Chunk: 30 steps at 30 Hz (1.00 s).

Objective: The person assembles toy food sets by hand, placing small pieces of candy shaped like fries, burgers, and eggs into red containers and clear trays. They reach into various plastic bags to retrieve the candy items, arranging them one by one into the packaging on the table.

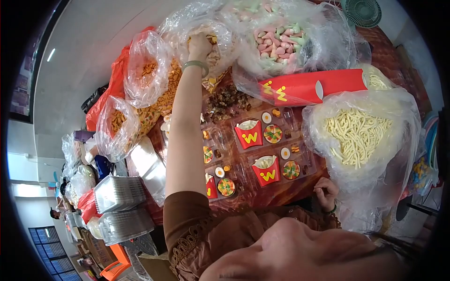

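Note:
My left hand (pixel 200 47), with a pale green bangle at the wrist, reaches into a clear plastic bag (pixel 225 35) of small yellow, brown and white pieces; its fingers are hidden. My right hand (pixel 326 192) rests by the table's near edge, fingers curled in, with nothing visible in them. Between them lie clear compartment trays (pixel 300 129). They hold red fry boxes (pixel 249 135) with pale sticks, round pizza-like pieces (pixel 273 134), egg-like pieces (pixel 266 117) and small orange and brown pieces. My left forearm covers part of the left trays.
Bags of pink and green pieces (pixel 281 44), pale noodle-like strands (pixel 358 136) and orange pieces (pixel 149 70) surround the trays. Red flattened fry boxes (pixel 314 86) are stacked at right. Brown pieces (pixel 227 103) lie loose. Stacked clear trays (pixel 119 194) stand left; a green fan (pixel 362 11) stands at the back.

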Tool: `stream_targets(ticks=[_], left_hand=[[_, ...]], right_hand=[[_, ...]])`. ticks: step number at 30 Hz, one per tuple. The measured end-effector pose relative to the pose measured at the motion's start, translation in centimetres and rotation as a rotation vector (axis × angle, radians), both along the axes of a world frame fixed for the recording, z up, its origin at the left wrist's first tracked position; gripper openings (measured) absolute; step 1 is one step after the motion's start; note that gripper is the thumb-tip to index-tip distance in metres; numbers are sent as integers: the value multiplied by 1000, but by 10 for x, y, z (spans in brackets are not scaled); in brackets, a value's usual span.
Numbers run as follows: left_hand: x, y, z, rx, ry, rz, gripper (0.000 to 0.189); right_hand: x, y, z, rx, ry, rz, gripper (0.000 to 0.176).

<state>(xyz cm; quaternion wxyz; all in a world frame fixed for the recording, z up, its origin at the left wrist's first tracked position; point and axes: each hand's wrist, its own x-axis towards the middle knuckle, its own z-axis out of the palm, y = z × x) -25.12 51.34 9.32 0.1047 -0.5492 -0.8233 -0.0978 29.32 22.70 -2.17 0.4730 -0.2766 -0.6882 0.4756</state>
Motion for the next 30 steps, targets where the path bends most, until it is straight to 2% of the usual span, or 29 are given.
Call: stream_targets(ticks=[2,3,5,6,8,9,11,12,14,15,16,17,19,20,21,23,27,29,30], left_hand=[[-1,-10,3,192,-33,3,25],[0,-15,4,198,-32,6,25],[3,-17,0,634,-235,3,22],[1,-15,0,643,-235,2,22],[-7,-5,-1,1014,-765,17,15],[-13,-1,1,1019,-763,19,15],[-15,-2,17,1207,-2023,-126,11],[-14,-5,22,1212,-2019,-134,11],[23,-36,59,1233,-2377,-16,11],[33,-43,69,1226,-2560,52,11],[29,-40,65,1225,-2664,28,13],[25,-33,56,1221,-2667,31,13],[22,-29,46,1254,-2832,-235,30],[25,-31,45,1253,-2828,-337,33],[28,-35,43,1251,-2831,-339,33],[41,-56,46,980,-3007,-529,32],[75,-117,41,705,-2859,-579,28],[112,-164,38,663,-2718,-538,26],[132,-190,36,621,-2646,-557,25]], right_hand=[[0,-1,2,0,-15,4,7],[-1,-1,2,2,-13,-1,7],[-1,-1,1,16,-10,-7,6],[-1,-2,1,14,-18,-9,8],[-1,-3,1,16,-29,-8,11],[-1,-4,1,10,-32,-9,10],[-3,-5,2,10,-30,-7,10],[-3,-5,3,3,-34,-14,5],[-4,-4,3,2,-37,-24,3],[-4,-4,3,8,-39,-33,3],[-4,-5,3,10,-43,-44,3],[-4,-8,4,9,-44,-47,3],[-6,-8,9,-19,-75,-62,4],[-5,-7,12,-13,-94,-39,5],[-5,-8,12,-12,-95,-41,5],[-7,-11,11,-92,-29,-20,5],[-19,-15,46,-49,-4,99,3],[-34,-9,72,-29,-108,64,6],[-47,-4,103,71,-249,38,11]])
